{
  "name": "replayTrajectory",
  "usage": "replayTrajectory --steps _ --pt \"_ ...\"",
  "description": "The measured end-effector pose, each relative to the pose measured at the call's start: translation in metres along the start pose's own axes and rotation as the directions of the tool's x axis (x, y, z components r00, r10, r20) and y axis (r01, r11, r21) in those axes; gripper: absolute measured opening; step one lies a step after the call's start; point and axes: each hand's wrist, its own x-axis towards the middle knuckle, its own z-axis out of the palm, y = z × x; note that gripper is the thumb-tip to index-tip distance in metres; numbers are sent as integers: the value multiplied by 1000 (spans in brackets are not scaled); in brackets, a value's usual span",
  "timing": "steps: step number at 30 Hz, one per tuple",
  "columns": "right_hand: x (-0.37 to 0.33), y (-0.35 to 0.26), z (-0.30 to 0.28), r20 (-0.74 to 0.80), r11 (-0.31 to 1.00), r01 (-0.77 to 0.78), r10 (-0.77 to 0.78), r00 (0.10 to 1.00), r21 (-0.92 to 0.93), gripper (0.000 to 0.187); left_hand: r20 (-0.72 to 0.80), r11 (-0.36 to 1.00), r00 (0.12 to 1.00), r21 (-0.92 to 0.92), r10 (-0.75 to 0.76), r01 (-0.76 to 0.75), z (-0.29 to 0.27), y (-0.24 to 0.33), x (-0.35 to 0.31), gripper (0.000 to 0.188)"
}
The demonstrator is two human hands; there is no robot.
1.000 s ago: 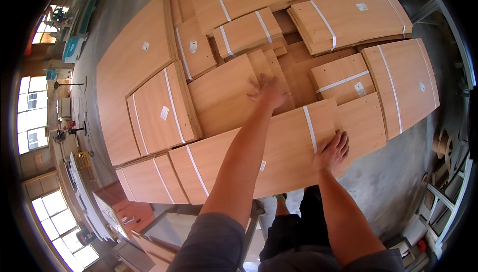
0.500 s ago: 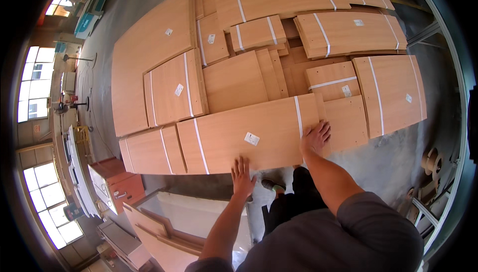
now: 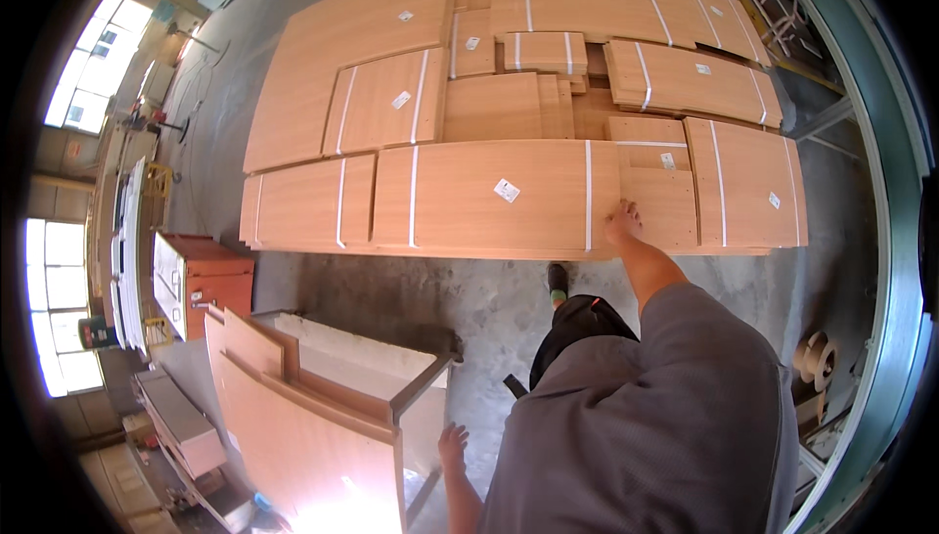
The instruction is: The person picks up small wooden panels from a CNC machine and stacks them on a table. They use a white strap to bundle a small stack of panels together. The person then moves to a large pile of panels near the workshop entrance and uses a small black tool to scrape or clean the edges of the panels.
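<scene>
My right hand [image 3: 623, 222] rests at the right end of a long wood-coloured panel bundle [image 3: 460, 192], its fingers slightly bent and touching the boards without gripping them. White straps cross this bundle, and a small white label is stuck on its top. Beside my right hand lies a shorter board [image 3: 660, 206]. My left hand [image 3: 453, 446] hangs low at my left side, open with nothing in it. It is nearest to a metal-framed cart [image 3: 421, 387] on which several loose panels [image 3: 303, 436] stand on edge.
More strapped panel stacks [image 3: 386, 104] spread beyond the long bundle. An orange cabinet [image 3: 210, 280] stands to the left. A green-grey metal frame [image 3: 861, 143] runs along the right, with cardboard-coloured spools [image 3: 814, 358] near it. Concrete floor [image 3: 499, 338] separates stacks and cart.
My left hand has left the front edge of the long bundle and dropped back beside the cart. My right hand stays at its right end. The view has turned towards the cart.
</scene>
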Motion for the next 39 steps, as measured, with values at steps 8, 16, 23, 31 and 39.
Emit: replayTrajectory --steps 8,16,23,31,39 --pt "-201 -38 48 97 832 546 -538 837 -94 59 -36 930 994 -358 -101 82 39 -252 -72 45" --pt "-433 -26 150 692 282 928 -721 38 243 32 -142 842 935 -493 -324 217 85 -473 -218 37" --pt "-509 -33 202 801 5 993 -592 -90 115 34 -341 287 775 -934 -531 -214 167 -550 -291 31" --pt "-535 -33 336 999 18 1000 -50 -11 12 26 91 -36 702 -995 -706 92 300 -477 -272 32" --pt "-755 -3 454 967 -465 850 168 -192 250 42 255 -452 603 -869 -756 -200 294 -453 -275 28"
